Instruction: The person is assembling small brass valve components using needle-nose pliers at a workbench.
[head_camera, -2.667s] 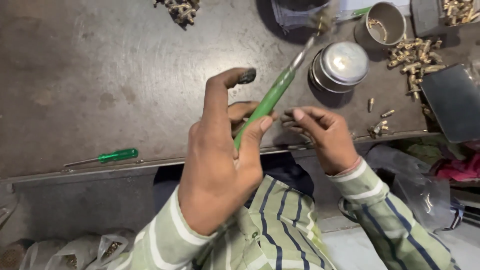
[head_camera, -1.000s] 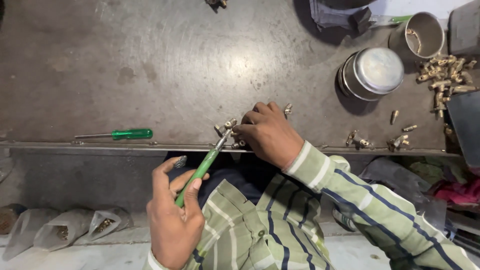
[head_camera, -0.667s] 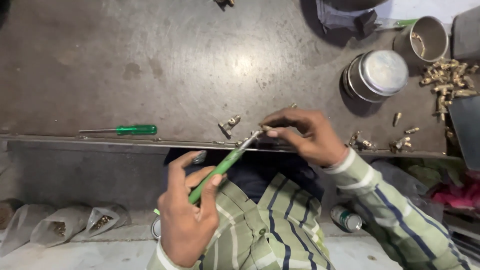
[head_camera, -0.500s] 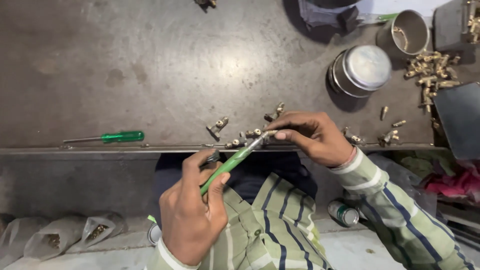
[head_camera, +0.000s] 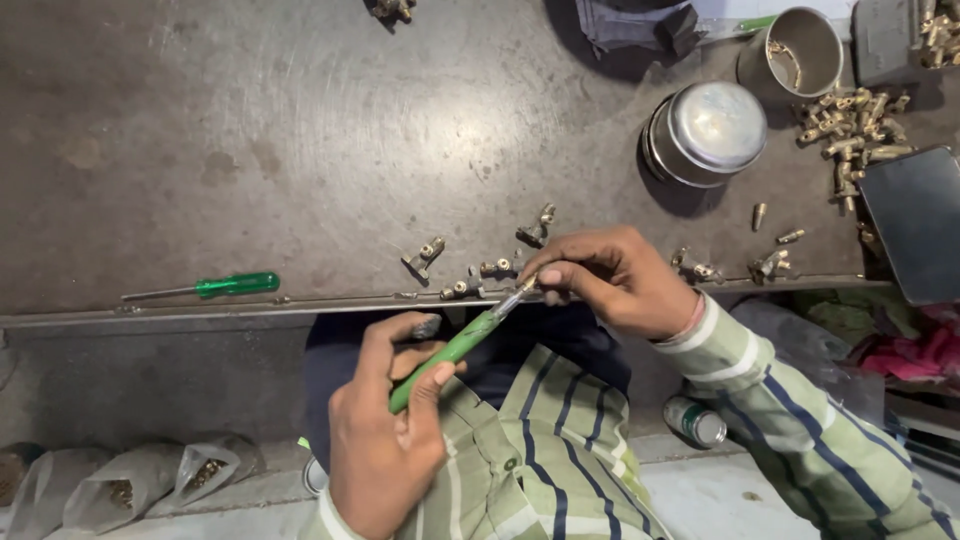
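A dark metal counter (head_camera: 300, 130) fills most of the view, its surface worn, scuffed and marked with pale scratches and dull stains. Light falls softly across its middle, leaving the corners darker. Its front edge (head_camera: 200, 310) is a folded metal lip running left to right, with a grey vertical face (head_camera: 150, 380) dropping below it. Beneath, the floor (head_camera: 720, 500) is pale, dusty concrete. On the floor at the lower left lie a few small clear plastic bags (head_camera: 150, 480), slumped against the base of the counter. At the right, under the counter's end, sits a heap of crumpled cloth (head_camera: 900, 350) in pink and green.
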